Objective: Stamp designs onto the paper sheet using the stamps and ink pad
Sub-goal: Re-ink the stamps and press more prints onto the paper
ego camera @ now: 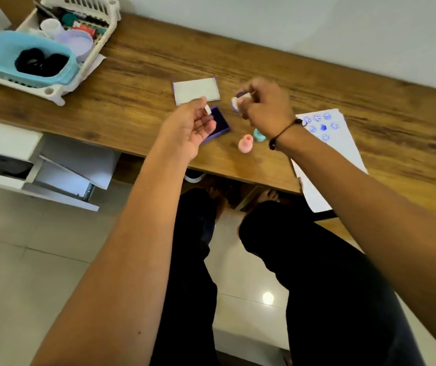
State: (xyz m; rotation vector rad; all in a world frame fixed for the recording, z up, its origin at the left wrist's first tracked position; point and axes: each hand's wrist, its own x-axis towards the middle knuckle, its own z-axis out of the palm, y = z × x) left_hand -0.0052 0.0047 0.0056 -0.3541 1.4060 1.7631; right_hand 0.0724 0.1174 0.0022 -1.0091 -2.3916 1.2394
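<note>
My right hand holds a purple-and-white stamp above the desk, its stamping face turned left. My left hand pinches a small white and orange piece, perhaps a stamp cap, just over the open purple ink pad, which it partly hides. A pink stamp and a teal stamp stand on the desk near the front edge. The white paper sheet lies at the right under my right forearm, carrying several blue smiley prints.
The ink pad's white lid lies behind the pad. A white rack at the back left holds a blue tub and small items. The wooden desk meets a wall; white drawers stand left, my knees below.
</note>
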